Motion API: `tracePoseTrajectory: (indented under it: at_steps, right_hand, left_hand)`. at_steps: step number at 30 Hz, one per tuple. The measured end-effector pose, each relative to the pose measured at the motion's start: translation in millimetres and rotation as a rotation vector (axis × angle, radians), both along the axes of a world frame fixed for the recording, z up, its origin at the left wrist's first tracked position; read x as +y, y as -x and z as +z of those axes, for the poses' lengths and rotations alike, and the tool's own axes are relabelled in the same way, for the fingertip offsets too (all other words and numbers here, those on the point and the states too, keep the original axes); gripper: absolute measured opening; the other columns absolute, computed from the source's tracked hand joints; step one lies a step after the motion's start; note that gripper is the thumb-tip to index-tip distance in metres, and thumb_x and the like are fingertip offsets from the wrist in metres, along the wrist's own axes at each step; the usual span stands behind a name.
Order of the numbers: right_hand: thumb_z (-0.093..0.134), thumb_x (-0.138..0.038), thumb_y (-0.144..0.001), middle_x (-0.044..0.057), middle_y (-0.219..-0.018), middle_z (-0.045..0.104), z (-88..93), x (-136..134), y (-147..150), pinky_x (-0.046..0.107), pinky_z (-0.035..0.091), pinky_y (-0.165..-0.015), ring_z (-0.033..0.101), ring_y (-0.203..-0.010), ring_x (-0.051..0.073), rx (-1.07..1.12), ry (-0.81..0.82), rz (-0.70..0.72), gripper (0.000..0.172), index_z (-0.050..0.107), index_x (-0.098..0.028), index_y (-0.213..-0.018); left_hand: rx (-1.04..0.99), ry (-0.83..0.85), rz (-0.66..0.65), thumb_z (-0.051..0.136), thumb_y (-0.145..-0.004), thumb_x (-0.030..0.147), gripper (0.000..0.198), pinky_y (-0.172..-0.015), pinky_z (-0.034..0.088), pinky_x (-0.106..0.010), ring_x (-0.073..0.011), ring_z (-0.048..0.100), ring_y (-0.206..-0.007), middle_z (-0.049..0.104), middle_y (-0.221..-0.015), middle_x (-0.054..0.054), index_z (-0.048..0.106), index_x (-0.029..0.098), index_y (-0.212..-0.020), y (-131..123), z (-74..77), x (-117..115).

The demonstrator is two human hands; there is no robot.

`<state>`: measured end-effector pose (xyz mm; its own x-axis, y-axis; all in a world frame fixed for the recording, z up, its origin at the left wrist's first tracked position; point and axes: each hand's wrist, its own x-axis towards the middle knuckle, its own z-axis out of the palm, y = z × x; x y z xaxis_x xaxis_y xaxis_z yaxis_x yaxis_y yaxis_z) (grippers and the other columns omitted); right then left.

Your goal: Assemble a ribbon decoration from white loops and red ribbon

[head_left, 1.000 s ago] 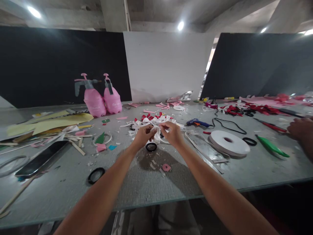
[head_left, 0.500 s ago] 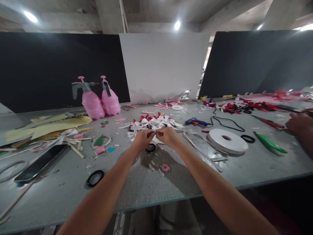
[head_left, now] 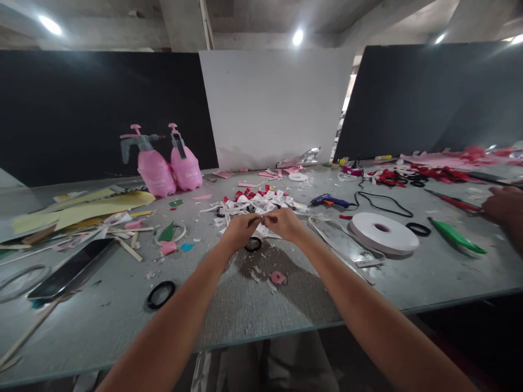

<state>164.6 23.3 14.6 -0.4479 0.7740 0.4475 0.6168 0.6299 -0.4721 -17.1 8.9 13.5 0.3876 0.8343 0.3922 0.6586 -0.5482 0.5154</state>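
Many white ribbons (head_left: 261, 202) (beyond left hand (head_left: 241, 230))

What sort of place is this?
Probably a craft workshop: a blue glue gun, a large white roll and a heap of red and white strips share one worktable.

I have one view, from the head, just behind and above the near edge of the bench (head_left: 223, 318). It faces forward and down, near the left hand (head_left: 240, 231) and right hand (head_left: 285, 224), and reaches the panels (head_left: 281, 109) behind the bench and the ceiling (head_left: 261, 16) above.
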Motion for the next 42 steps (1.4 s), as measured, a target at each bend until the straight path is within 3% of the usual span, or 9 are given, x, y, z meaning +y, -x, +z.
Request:
tracePoseTrajectory:
  at_steps: [5,15,20,25,30,34,37,40,42]
  right_hand:
    - [0.052,-0.025,-0.074,-0.003,-0.049,0.038,-1.6,2,0,0.023,0.021,-0.053,0.033,-0.054,0.009,-0.042,-0.002,-0.03,0.024,0.057,-0.013,-0.053]
    - [0.052,-0.021,-0.07,-0.001,-0.049,0.045,-2.8,-2,8,0.023,0.022,-0.051,0.036,-0.052,0.008,0.051,0.035,-0.13,0.023,0.06,-0.011,-0.052]
    - [0.054,-0.023,-0.071,0.0,-0.051,0.057,-5.4,3,6,0.02,0.032,-0.051,0.049,-0.053,0.011,0.226,0.157,-0.097,0.021,0.07,-0.013,-0.062]
    - [0.051,-0.031,-0.081,0.005,-0.07,0.071,-8.6,5,5,0.024,0.048,-0.059,0.067,-0.063,0.017,0.495,0.314,0.05,0.027,0.072,-0.015,-0.075]
    - [0.053,-0.043,-0.086,0.004,-0.069,0.072,-6.1,2,3,0.026,0.051,-0.063,0.069,-0.067,0.019,0.46,0.208,0.085,0.033,0.072,-0.017,-0.075]
    - [0.05,-0.042,-0.088,0.004,-0.067,0.071,-1.9,0,6,0.025,0.05,-0.061,0.067,-0.062,0.016,0.478,0.096,0.022,0.035,0.069,-0.017,-0.073]
    - [0.05,-0.043,-0.088,0.004,-0.062,0.068,1.9,5,1,0.023,0.047,-0.057,0.063,-0.056,0.014,0.583,0.044,-0.116,0.035,0.065,-0.017,-0.071]
    - [0.05,-0.047,-0.086,0.002,-0.057,0.062,6.7,16,-21,0.023,0.044,-0.052,0.058,-0.048,0.013,0.762,0.043,-0.3,0.035,0.061,-0.016,-0.072]
    - [0.049,-0.049,-0.086,0.0,-0.051,0.057,10.9,20,-42,0.024,0.041,-0.049,0.053,-0.044,0.012,0.77,0.092,-0.311,0.038,0.058,-0.017,-0.067]
  left_hand:
    - [0.054,0.014,-0.007,0.045,-0.091,0.028,0.028,-0.061,0.034,-0.023,-0.0143,0.056,-0.068,0.068,-0.075,-0.002,0.07,0.016,-0.085,-1,-0.6,-1]
    - [-0.045,-0.008,-0.022,0.045,-0.093,0.034,0.03,-0.061,0.033,-0.023,-0.0128,0.054,-0.066,0.065,-0.071,0.0,0.069,0.017,-0.087,-1,-9.9,2]
    - [-0.166,0.01,-0.042,0.048,-0.092,0.036,0.029,-0.065,0.036,-0.022,-0.0126,0.056,-0.068,0.066,-0.074,0.001,0.07,0.017,-0.089,-1,-9.0,2]
    - [-0.292,0.041,-0.063,0.048,-0.092,0.036,0.03,-0.07,0.039,-0.022,-0.0143,0.057,-0.076,0.069,-0.083,-0.002,0.069,0.015,-0.092,0,-7.3,4]
    - [-0.344,0.064,-0.065,0.05,-0.091,0.041,0.033,-0.064,0.037,-0.022,-0.0126,0.052,-0.07,0.065,-0.077,-0.001,0.07,0.014,-0.091,-3,-4.2,2]
    - [-0.421,0.104,-0.056,0.051,-0.089,0.047,0.038,-0.056,0.031,-0.023,-0.0104,0.042,-0.059,0.055,-0.065,0.001,0.071,0.015,-0.087,-10,0.4,-1]
    - [-0.523,0.13,-0.042,0.055,-0.085,0.05,0.038,-0.052,0.028,-0.023,-0.0094,0.037,-0.055,0.047,-0.059,0.003,0.069,0.015,-0.084,-10,2.4,1]
    - [-0.667,0.183,-0.036,0.059,-0.08,0.053,0.039,-0.048,0.026,-0.022,-0.0079,0.034,-0.051,0.042,-0.056,0.005,0.067,0.015,-0.083,-4,4.8,4]
    - [-0.746,0.203,-0.043,0.062,-0.078,0.054,0.04,-0.046,0.024,-0.022,-0.0069,0.032,-0.049,0.039,-0.054,0.005,0.065,0.015,-0.081,1,8.0,5]
